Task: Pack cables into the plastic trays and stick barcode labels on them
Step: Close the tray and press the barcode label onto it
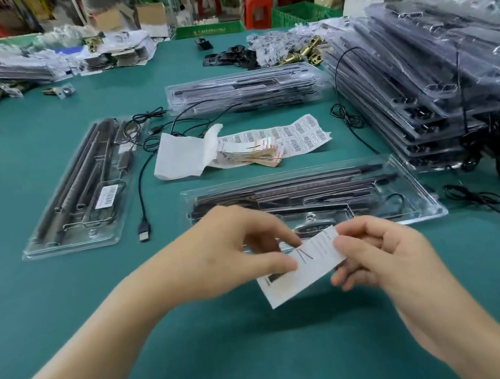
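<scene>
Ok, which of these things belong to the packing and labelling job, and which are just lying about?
Job:
card, pinched by left hand and right hand
near tray
labelled tray
barcode sheet
USB cable
tray stack

Lying about:
brass latches
black parts
green crates

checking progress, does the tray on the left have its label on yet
On: a white barcode label sits on the left tray, near its front end.

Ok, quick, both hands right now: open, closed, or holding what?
Left hand: pinches the near end of the white card between thumb and fingers.
Right hand: pinches the same card's far end.
</scene>
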### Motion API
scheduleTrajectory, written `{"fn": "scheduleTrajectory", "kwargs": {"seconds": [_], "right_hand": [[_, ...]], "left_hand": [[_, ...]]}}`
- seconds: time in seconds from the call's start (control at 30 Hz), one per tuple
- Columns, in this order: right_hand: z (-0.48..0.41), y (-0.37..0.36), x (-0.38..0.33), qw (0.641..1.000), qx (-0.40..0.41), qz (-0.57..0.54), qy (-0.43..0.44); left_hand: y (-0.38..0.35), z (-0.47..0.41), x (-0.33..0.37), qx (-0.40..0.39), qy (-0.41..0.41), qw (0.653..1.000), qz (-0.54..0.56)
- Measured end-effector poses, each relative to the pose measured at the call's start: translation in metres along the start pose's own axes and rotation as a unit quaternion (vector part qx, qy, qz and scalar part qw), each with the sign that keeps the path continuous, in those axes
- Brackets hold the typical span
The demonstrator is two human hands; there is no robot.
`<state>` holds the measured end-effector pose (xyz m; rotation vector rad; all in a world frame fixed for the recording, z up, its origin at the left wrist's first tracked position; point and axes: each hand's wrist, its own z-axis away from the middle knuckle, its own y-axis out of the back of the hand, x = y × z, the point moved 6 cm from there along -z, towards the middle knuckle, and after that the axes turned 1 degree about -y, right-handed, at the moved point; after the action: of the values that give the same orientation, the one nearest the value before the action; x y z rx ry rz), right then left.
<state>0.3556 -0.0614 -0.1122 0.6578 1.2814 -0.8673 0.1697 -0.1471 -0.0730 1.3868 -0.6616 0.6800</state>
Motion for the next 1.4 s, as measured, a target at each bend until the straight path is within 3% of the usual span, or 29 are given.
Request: {"fn": "scheduleTrajectory", "kwargs": {"seconds": [0.1, 0.27, 0.33, 0.43, 0.57, 0.8, 1.4], "right_hand": [[0.012, -0.018, 0.007, 0.997, 0.012, -0.057, -0.042], [0.03, -0.058, 0.017, 0.992, -0.068, -0.047, -0.091], [0.032, -0.062, 0.017, 0.993, -0.058, -0.039, -0.094], [0.034, -0.062, 0.02, 0.992, -0.027, -0.047, -0.114], [0.042, -0.081, 0.028, 0.979, -0.081, -0.054, -0.18], [0.039, -0.111, 0.031, 0.961, -0.141, -0.046, -0.234], [0.008, -0.116, 0.027, 0.969, -0.08, -0.061, -0.227]], "left_hand": [[-0.001, 0.016, -0.014, 0.022, 0.019, 0.998, 0.052], [-0.006, 0.033, -0.028, 0.024, 0.043, 0.99, 0.129], [0.0, 0.037, -0.028, 0.062, 0.011, 0.993, 0.1], [0.03, 0.047, -0.032, 0.173, -0.058, 0.983, -0.035], [0.041, 0.057, -0.057, 0.178, -0.059, 0.969, -0.161], [0.04, 0.064, -0.075, 0.207, -0.052, 0.968, -0.13], [0.039, 0.065, -0.077, 0.26, -0.069, 0.957, -0.113]]}}
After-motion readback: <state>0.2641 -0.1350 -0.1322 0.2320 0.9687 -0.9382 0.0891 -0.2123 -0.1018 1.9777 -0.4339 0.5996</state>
